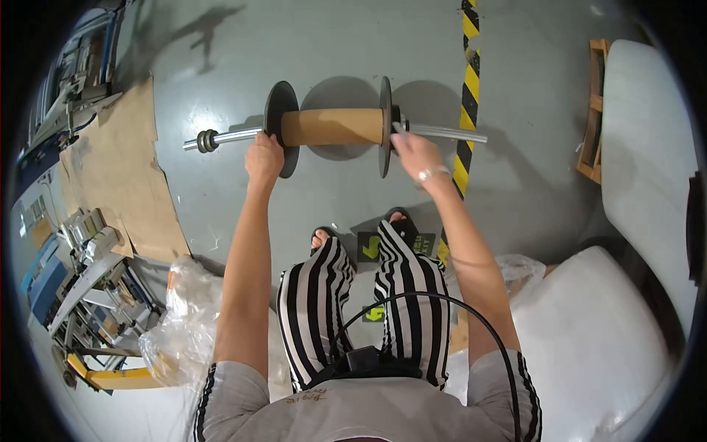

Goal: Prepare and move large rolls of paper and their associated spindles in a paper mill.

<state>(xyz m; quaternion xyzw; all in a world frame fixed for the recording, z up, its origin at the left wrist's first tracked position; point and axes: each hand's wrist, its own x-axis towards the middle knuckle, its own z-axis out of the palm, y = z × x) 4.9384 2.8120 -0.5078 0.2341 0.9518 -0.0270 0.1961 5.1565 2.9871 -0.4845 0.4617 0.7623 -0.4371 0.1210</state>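
Note:
An empty spool (333, 127) with a brown cardboard core and two dark round flanges rides on a long metal rod (228, 136), held level above the grey floor. My left hand (264, 158) grips the rod just left of the left flange. My right hand (414, 151) is closed around the rod just right of the right flange. A small dark collar (207, 140) sits near the rod's left end. The rod's right end (460, 134) sticks out past my right hand.
Flat cardboard sheets (121, 173) lie on the floor at left beside metal machinery (88, 295). A clear plastic bag (180, 324) is by my left leg. A yellow-black striped line (467, 96) crosses the floor. Large white rolls (604, 324) and a wooden pallet (593, 110) stand at right.

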